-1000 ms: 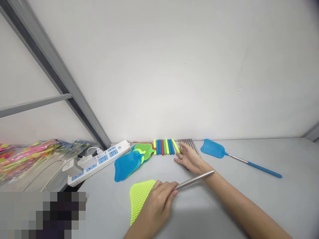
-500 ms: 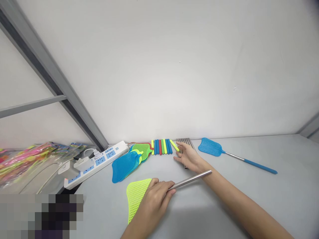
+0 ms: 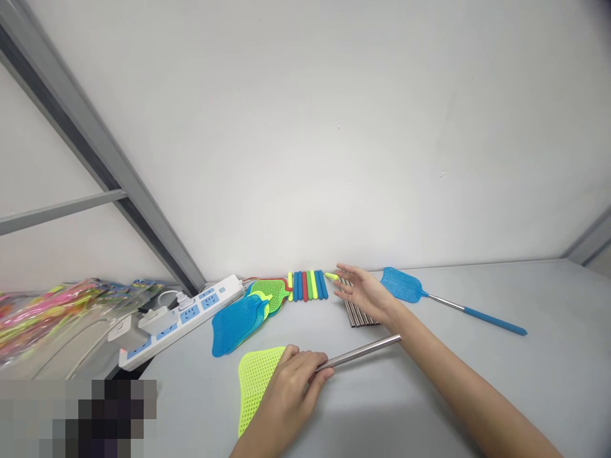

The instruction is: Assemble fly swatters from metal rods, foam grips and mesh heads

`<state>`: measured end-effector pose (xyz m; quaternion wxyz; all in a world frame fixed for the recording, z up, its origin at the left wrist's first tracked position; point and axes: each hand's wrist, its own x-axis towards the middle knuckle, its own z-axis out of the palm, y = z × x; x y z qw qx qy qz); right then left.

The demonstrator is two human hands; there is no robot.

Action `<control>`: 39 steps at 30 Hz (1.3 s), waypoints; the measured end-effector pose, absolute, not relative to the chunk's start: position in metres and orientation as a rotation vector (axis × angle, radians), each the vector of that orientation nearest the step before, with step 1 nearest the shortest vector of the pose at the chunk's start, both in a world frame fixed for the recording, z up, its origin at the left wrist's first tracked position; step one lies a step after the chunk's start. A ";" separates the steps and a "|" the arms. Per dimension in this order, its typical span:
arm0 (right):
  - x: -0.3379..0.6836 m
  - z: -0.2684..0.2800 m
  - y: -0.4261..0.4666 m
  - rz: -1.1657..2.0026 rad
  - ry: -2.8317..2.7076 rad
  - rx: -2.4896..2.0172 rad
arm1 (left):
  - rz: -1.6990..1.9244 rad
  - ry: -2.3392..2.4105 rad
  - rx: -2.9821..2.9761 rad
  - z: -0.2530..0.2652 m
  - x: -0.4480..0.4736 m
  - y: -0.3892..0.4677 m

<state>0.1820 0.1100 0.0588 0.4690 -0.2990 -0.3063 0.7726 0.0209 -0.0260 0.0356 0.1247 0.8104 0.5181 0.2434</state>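
Observation:
My left hand (image 3: 296, 388) is closed around a bare metal tube (image 3: 365, 352) that slants up to the right. A yellow-green fly swatter head (image 3: 259, 385) lies under that hand, partly covered; where it joins the tube is hidden. My right hand (image 3: 365, 291) is open, fingers spread, over a row of metal tubes (image 3: 357, 315). Its fingertips are by a yellow handle grip (image 3: 331, 276), part of which they hide; whether they touch it I cannot tell. Just left lies a row of blue, red, green and yellow handle grips (image 3: 306, 285).
Several loose swatter heads (image 3: 238, 324) overlap at the left. Behind them a white power strip (image 3: 191, 315) holds plugs and cables. A blue fly swatter with a blue handle (image 3: 494, 320) lies at the right. Bagged colourful items (image 3: 57, 312) are at far left. A wall borders the table's back.
My right hand has shifted slightly right and its fingers have spread. The yellow grip beside it now lies more level. My left hand still holds the tube.

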 end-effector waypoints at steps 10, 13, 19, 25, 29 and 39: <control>0.194 0.058 0.118 1.841 -0.830 -0.653 | 0.720 1.510 2.374 0.037 0.023 -0.026; 0.197 0.058 0.120 1.846 -0.855 -0.614 | 0.712 1.506 2.365 0.036 0.022 -0.026; 0.201 0.058 0.126 1.820 -0.812 -0.606 | 0.699 1.501 2.356 0.033 0.021 -0.025; 0.208 0.053 0.133 1.791 -0.782 -0.597 | 0.682 1.511 2.339 0.033 0.021 -0.026; 0.211 0.055 0.133 1.845 -0.809 -0.536 | 0.675 1.504 2.333 0.034 0.021 -0.026; 0.241 0.120 0.109 1.811 -0.992 -0.422 | 0.724 1.535 2.315 0.032 0.017 -0.024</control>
